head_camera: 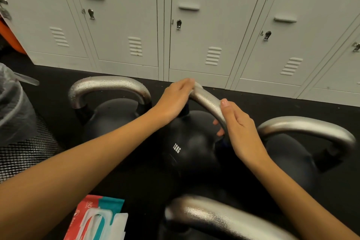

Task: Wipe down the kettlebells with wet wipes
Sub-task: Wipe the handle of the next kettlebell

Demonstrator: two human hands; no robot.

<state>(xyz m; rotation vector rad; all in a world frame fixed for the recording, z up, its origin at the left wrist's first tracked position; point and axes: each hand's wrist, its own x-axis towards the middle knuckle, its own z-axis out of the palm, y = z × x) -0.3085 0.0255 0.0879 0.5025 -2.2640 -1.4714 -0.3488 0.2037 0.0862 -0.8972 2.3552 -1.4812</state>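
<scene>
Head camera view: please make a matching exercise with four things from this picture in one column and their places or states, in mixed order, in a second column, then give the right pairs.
Things
1. 12KG kettlebell
2. wet wipes pack
3. left kettlebell handle
4. mesh bin

Places or states
A. covered in droplets
B. at the far left, lined with a plastic bag
C. handle gripped by both hands
D. lying on the floor at the bottom left, flap open

Pairs: 1-C, 2-D, 3-A, 4-B

A row of pale grey lockers (194, 25) with louvred vents, latches and small labels lines the wall beyond the grip. Black floor (272, 101) runs beneath. A black mesh bin (25, 152) with a liner stands left.
</scene>
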